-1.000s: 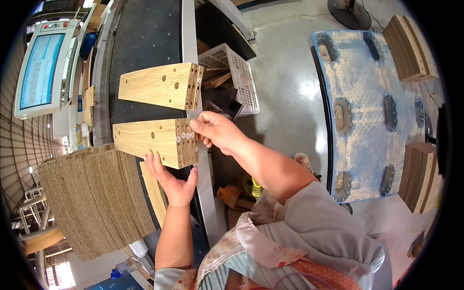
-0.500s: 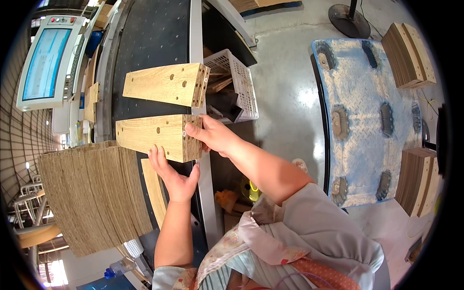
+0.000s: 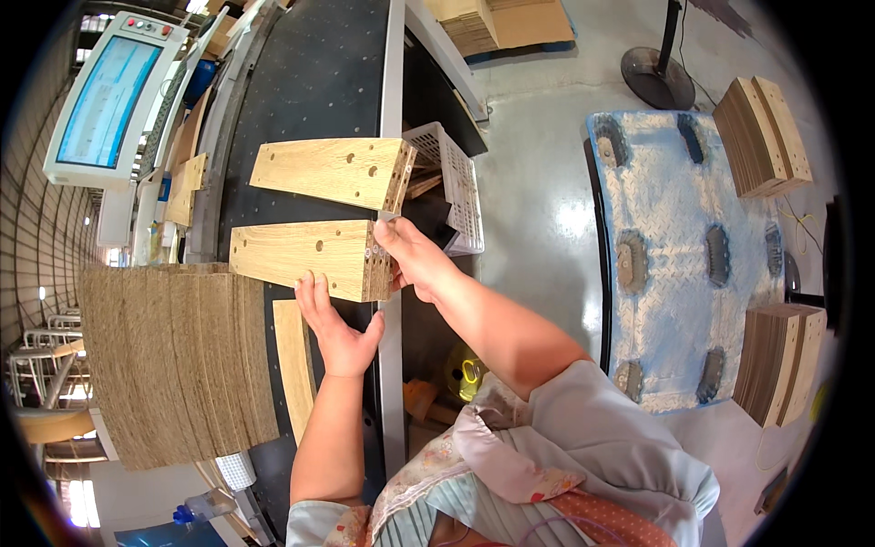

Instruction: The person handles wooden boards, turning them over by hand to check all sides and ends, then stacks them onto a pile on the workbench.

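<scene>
A stack of tapered wood-grain boards [image 3: 296, 258] with drilled holes lies on the black machine bed in front of me. My right hand [image 3: 415, 260] grips its right end, thumb on the end face and the other fingers partly hidden behind it. Along the stack's near edge rest the fingertips of my left hand [image 3: 337, 333], with the fingers stretched and the thumb held apart. Just beyond is a second stack of similar boards [image 3: 328, 170], touched by neither hand. A single pale board [image 3: 293, 360] lies left of my left forearm.
A large pile of brown boards [image 3: 178, 365] stands at left, below a control screen [image 3: 114, 100]. Past the bed's grey edge [image 3: 392, 365] sits a white crate [image 3: 462, 201] of offcuts. At right are a blue pallet [image 3: 670, 264], board stacks [image 3: 775, 365] and a fan base [image 3: 658, 77].
The view has shifted slightly, so most things sit a little differently in the picture. Both hands remain at the same stack, with little change in their pose.
</scene>
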A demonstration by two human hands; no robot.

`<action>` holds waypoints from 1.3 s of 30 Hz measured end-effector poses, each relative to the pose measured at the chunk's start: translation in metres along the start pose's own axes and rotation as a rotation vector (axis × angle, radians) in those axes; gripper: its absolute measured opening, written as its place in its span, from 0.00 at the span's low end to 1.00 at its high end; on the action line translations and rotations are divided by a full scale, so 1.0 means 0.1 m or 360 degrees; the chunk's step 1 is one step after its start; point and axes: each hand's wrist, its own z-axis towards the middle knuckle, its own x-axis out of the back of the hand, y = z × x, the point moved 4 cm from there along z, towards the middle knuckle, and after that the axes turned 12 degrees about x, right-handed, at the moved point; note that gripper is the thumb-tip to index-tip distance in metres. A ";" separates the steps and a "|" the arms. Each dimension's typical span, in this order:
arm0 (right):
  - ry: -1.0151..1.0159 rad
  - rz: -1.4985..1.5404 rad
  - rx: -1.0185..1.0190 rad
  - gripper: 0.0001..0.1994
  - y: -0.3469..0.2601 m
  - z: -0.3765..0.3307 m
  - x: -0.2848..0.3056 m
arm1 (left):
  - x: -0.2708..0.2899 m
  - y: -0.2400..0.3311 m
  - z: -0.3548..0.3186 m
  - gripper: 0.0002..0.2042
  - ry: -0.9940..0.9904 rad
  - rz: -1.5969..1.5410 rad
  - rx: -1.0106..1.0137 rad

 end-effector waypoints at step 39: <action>-0.2242 -0.0973 -0.0398 0.07 1.57 -2.91 -2.27 | 2.93 -1.92 -5.09 0.32 0.0555 -0.0373 0.1829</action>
